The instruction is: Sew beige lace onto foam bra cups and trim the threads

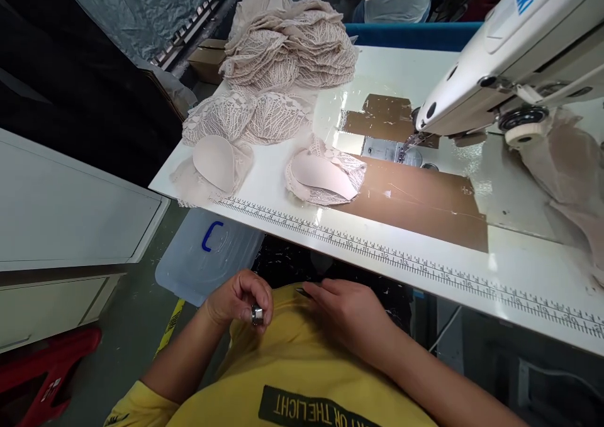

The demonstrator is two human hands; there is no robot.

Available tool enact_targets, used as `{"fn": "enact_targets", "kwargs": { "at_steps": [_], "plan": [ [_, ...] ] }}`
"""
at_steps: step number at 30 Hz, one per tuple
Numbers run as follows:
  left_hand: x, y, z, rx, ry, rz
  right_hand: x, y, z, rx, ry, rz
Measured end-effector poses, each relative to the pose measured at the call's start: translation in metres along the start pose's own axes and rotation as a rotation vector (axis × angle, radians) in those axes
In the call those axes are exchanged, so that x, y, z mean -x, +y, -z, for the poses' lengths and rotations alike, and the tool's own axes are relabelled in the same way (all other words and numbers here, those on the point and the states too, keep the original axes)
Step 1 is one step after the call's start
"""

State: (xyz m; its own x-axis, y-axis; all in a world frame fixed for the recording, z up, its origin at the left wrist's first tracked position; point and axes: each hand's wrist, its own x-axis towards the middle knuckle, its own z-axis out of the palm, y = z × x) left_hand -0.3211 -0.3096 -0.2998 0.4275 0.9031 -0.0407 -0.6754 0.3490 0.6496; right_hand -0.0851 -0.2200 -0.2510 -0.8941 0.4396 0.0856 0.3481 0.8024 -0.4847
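Note:
My left hand (pixel 240 300) is closed in front of my yellow shirt, pinching a small shiny metal bobbin case (pixel 257 314) between thumb and fingers. To its right, my right hand (pixel 352 314) is also closed, with a thin dark pointed tool (pixel 303 293) poking out past the fingertips; most of it is hidden. Both hands are below the table's front edge. Above them on the white table (pixel 330 222) lies a lace bra cup piece (pixel 321 174) with a smooth pad. Another pad (pixel 214 164) rests on lace at the left.
A white sewing machine (pixel 509 62) stands at the right, its needle area over brown tape (pixel 425 200). Lace pieces (pixel 290 43) are piled at the back left, with more lace cups (pixel 248 116) before them. Under the table edge sits a translucent plastic bin (pixel 207 263); a red stool (pixel 51 370) is lower left.

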Motion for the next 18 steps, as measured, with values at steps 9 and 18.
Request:
{"fn": "enact_targets", "kwargs": {
  "at_steps": [9, 18],
  "plan": [
    [-0.025, -0.014, -0.012, -0.037, 0.311, -0.053, 0.057, 0.087, 0.099, 0.606, 0.357, -0.429],
    [-0.054, -0.033, -0.040, -0.294, 0.376, -0.084, 0.035, 0.008, 0.044, -0.210, 0.228, -0.212]
  ]
}}
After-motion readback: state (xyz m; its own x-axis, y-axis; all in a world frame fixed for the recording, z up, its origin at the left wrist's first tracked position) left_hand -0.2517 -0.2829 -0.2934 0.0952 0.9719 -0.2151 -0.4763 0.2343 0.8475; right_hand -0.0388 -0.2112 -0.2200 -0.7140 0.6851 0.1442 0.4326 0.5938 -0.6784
